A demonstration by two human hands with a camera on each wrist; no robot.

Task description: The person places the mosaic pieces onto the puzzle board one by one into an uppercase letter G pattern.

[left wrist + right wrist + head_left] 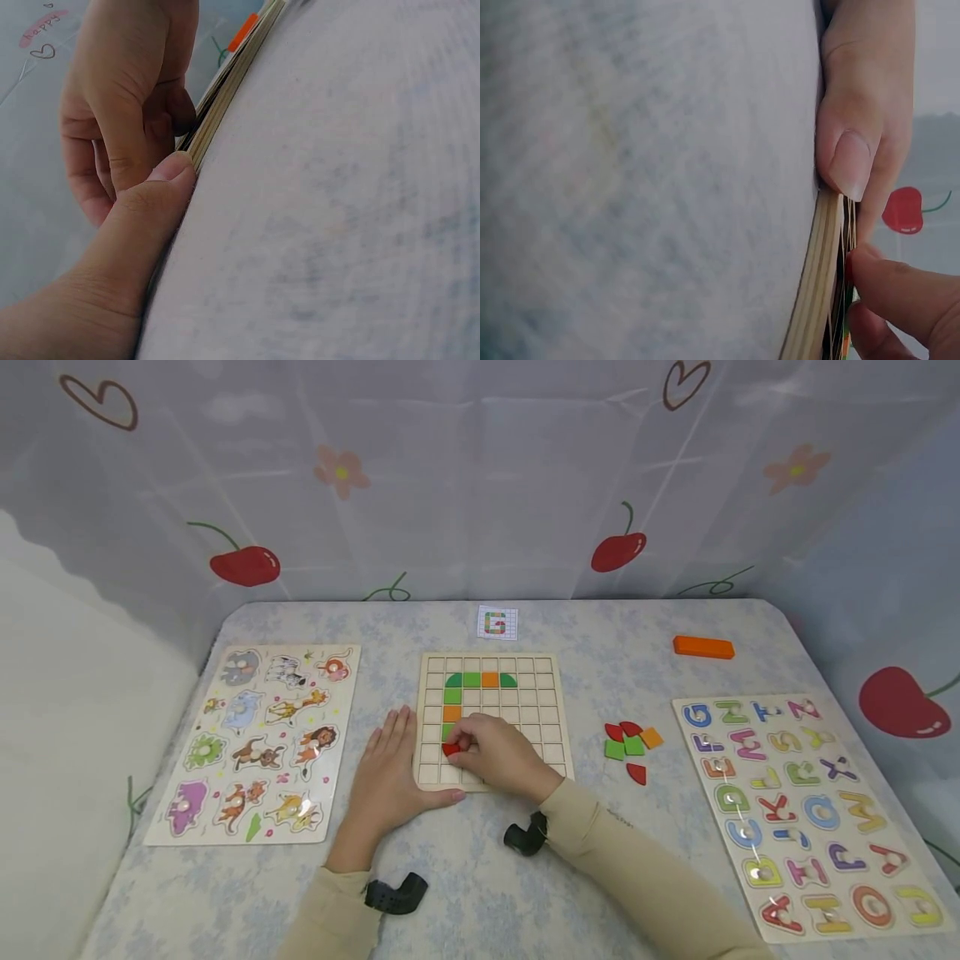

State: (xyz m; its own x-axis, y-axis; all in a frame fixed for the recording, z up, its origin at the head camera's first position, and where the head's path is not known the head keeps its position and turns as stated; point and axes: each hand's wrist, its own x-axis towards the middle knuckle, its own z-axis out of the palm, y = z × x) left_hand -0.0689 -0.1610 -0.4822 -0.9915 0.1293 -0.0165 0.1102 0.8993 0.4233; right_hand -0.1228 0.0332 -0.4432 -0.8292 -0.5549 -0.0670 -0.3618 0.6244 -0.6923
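A wooden grid board [532, 735] lies mid-table, with green and orange tiles along its upper row and down its left side. My right hand [501, 753] is over the lower left of the grid, pinching a red quarter-round tile [449, 749] between thumb and fingers, just below a green square. Against the board's left and front edges rests my left hand [386, 781], fingers straight and thumb spread along the corner. In the left wrist view the left thumb [142, 217] touches the board's layered edge [217, 116]. The right fingers partly hide the red tile.
Loose red, green and orange tiles [634, 746] lie right of the board. A pattern card [497, 622] is behind it, and an orange block [703, 647] stands back right. An animal puzzle [255, 743] lies left, a letter puzzle [813, 818] right.
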